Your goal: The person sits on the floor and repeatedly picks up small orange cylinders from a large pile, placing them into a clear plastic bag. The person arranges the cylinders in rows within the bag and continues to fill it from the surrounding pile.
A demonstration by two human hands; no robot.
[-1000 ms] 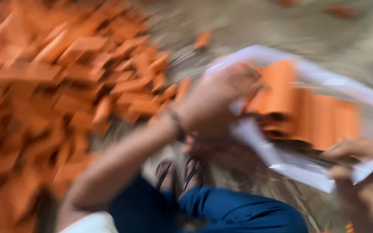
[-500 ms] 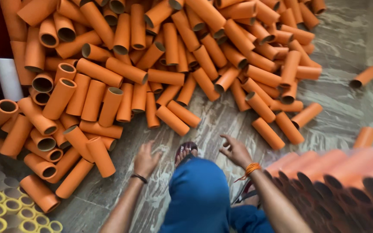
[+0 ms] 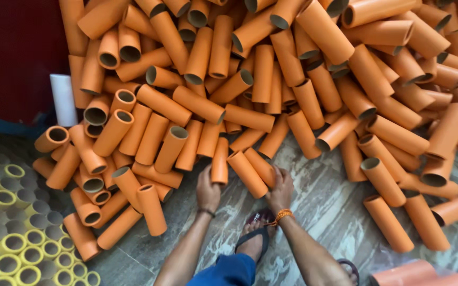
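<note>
A marbled floor carries a big orange tube pile, mostly ungathered; left hand and right hand each curl onto near tubes

Bare forearms, a dark band (left wrist), orange beaded bracelet, blue trousers, black sandals.

The pile of orange tubes runs off the frame at twelve and three o'clock; yellow tubes are cropped at eight. Fingertips of the left hand and right hand vanish under tubes, their grip undeterminable.
</note>
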